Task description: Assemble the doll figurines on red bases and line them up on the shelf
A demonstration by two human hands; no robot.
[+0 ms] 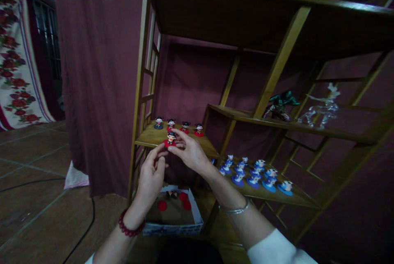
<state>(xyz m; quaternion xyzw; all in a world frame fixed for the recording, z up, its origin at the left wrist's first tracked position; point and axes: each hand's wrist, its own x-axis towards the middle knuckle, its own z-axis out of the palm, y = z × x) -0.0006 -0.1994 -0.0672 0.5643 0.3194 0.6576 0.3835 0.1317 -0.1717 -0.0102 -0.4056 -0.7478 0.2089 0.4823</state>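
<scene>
Holding figurine, four others behind, box below

Camera log: one head-worn view, forward and down

Lens above and behind the left hand and right hand; both near, at 7:30 and 6 o'clock from frame centre. Forearms enter from 7 and 5. Wooden shelf unit just beyond, seen at an angle, leaving frame at 2. Open box viewed from above, toward 6:30. Flowered cloth, well off, toward 9:30.
</scene>
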